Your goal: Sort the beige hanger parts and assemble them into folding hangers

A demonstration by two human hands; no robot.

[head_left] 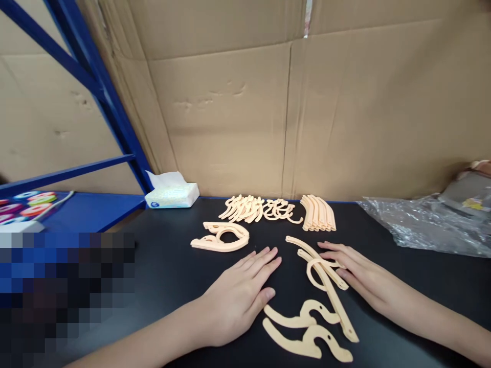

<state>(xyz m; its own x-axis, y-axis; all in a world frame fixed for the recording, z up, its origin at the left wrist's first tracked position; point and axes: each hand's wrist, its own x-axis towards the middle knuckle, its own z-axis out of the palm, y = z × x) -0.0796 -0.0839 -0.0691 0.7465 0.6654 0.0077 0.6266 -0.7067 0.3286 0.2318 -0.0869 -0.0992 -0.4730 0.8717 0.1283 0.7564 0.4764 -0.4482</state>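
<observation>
My left hand lies flat on the black table, fingers stretched out, its thumb close to the tip of a pale curved hook piece. A second hook piece lies just in front of that one. To the right, my right hand rests with fingers spread at the edge of a ring-shaped hook and two long curved bars, one crossing beneath the ring. Neither hand is seen gripping anything. Beyond my left hand sits a folded group of pale pieces.
Along the back lie piled hook pieces, ring-shaped hooks and a stack of curved bars. A tissue pack sits back left, clear plastic wrap at right. Cardboard stands behind; a blue frame rises at left.
</observation>
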